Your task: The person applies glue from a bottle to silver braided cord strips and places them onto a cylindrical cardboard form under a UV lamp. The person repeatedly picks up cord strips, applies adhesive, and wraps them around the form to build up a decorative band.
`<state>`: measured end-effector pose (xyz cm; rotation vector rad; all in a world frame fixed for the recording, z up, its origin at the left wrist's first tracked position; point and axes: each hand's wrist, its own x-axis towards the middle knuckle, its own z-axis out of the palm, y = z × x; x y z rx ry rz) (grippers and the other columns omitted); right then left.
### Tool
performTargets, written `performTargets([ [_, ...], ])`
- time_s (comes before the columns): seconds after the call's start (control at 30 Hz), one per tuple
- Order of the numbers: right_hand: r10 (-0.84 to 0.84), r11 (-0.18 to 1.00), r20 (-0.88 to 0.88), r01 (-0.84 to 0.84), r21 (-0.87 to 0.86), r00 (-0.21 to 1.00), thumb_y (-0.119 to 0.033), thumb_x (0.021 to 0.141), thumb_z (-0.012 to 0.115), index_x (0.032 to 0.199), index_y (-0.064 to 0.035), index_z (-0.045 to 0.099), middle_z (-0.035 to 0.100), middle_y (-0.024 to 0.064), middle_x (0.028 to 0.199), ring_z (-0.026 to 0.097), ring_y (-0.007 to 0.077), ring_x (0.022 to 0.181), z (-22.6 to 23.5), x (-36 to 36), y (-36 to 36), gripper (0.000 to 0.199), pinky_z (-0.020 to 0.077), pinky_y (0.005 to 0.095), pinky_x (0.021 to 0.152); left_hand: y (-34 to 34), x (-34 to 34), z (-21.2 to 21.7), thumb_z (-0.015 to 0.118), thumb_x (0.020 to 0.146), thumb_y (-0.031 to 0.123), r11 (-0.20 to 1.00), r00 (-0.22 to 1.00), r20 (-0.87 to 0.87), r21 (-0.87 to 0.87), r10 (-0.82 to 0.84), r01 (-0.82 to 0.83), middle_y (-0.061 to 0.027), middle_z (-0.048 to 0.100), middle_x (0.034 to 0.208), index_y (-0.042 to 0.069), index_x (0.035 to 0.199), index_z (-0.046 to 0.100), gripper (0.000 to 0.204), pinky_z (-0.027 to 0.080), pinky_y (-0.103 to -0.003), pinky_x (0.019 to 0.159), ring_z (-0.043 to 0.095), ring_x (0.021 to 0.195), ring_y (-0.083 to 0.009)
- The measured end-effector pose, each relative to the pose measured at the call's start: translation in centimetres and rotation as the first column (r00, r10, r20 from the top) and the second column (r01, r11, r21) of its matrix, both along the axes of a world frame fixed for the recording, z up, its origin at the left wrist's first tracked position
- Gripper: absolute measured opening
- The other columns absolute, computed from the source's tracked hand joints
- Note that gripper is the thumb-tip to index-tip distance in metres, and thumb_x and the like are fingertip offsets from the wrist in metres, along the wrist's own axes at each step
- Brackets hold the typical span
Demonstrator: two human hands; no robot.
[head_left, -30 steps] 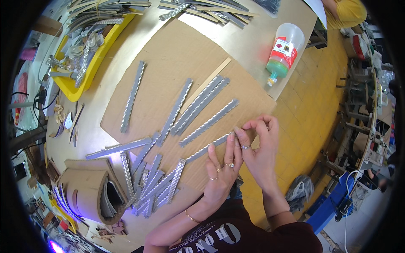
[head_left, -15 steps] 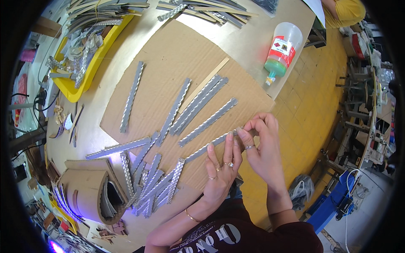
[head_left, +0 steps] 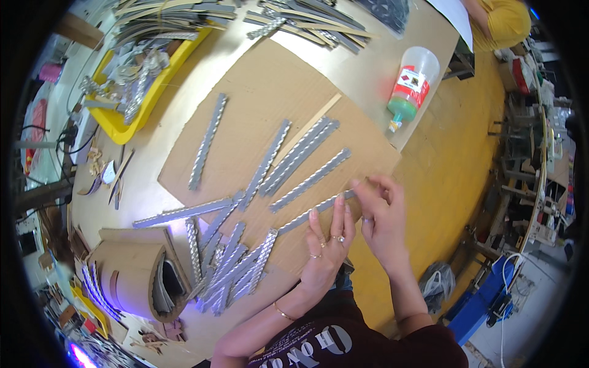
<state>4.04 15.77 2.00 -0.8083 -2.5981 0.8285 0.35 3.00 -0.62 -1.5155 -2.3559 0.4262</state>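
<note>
The person's left hand (head_left: 328, 245) lies flat, fingers stretched out and pressing down on a long grey patterned strip (head_left: 313, 211) that rests on a sheet of brown cardboard (head_left: 270, 92). The right hand (head_left: 381, 214) is at the strip's far end, its fingertips (head_left: 358, 184) pinched around that end near the cardboard's right edge. So the left hand is open and bearing on the strip, while the right one is gripping its tip. The strip lies aslant across the near right part of the cardboard, running from below the left hand's fingers up to the right hand.

Several more grey strips (head_left: 294, 156) lie spread apart on the cardboard further up, roughly parallel to the held one, and a loose heap of strips (head_left: 230, 264) crosses over itself at the cardboard's near left corner. The cardboard sits on a pale worktop (head_left: 368, 58). A clear glue bottle with a green nozzle (head_left: 410, 86) lies at the worktop's right side, well apart from the hands. A yellow tray (head_left: 153, 92) holding metal bits stands at the far left, and a curved cardboard roll (head_left: 132, 279) sits near the heap of strips
</note>
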Motion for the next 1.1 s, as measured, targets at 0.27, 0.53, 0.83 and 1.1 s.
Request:
performTargets([
  [0.27,0.143,0.850,0.261,-0.253,0.462,0.955,0.006,0.077,0.056,0.127,-0.0163,0.063,0.050,0.0171,0.136,0.048,0.0366,0.120,-1.1,2.3,0.0,0.055,0.0391,0.0454,0.100,-2.0,0.2,0.9,0.049,0.094,0.029,0.986,0.970,0.221,0.103,0.102,-0.127,-0.0032,0.041,0.152,0.014,0.139,0.047,0.047,0.036,-0.036,0.095,0.044,0.134,-0.0294],
  [0.53,0.032,0.805,0.211,-0.150,0.573,0.977,0.003,0.083,0.055,0.132,-0.0128,0.058,0.047,0.0158,0.139,0.047,0.0364,0.121,-0.6,1.4,-1.7,0.052,0.0375,0.0462,0.100,-7.7,-0.2,2.5,0.059,0.086,0.051,0.903,0.690,0.718,0.234,0.090,-0.361,-0.0129,0.034,0.154,0.007,0.140,0.044,0.072,0.021,-0.044,0.113,0.032,0.141,-0.0252],
  [0.83,0.205,0.923,0.050,-0.210,0.323,0.978,-0.021,0.094,0.060,0.127,-0.0055,0.058,0.049,0.0197,0.128,0.046,0.0374,0.118,-1.0,-0.8,-6.9,0.037,0.0367,0.0468,0.100,-20.2,-2.9,14.1,0.071,0.085,0.028,0.531,0.828,0.484,0.798,-0.282,-0.286,-0.0140,0.060,0.125,0.005,0.116,0.065,0.040,0.046,-0.040,0.096,0.058,0.118,-0.0277],
  [1.1,0.176,0.875,-0.183,-0.068,0.479,0.967,-0.021,0.093,0.062,0.116,0.0009,0.061,0.052,0.0200,0.122,0.049,0.0352,0.114,-1.0,-6.8,-4.2,0.031,0.0386,0.0445,0.098,-32.5,4.0,26.9,0.067,0.086,0.026,-0.304,0.909,-0.402,0.884,-0.112,0.354,-0.0047,0.060,0.125,0.015,0.100,0.070,0.018,0.043,-0.039,0.095,0.057,0.111,-0.0150],
])
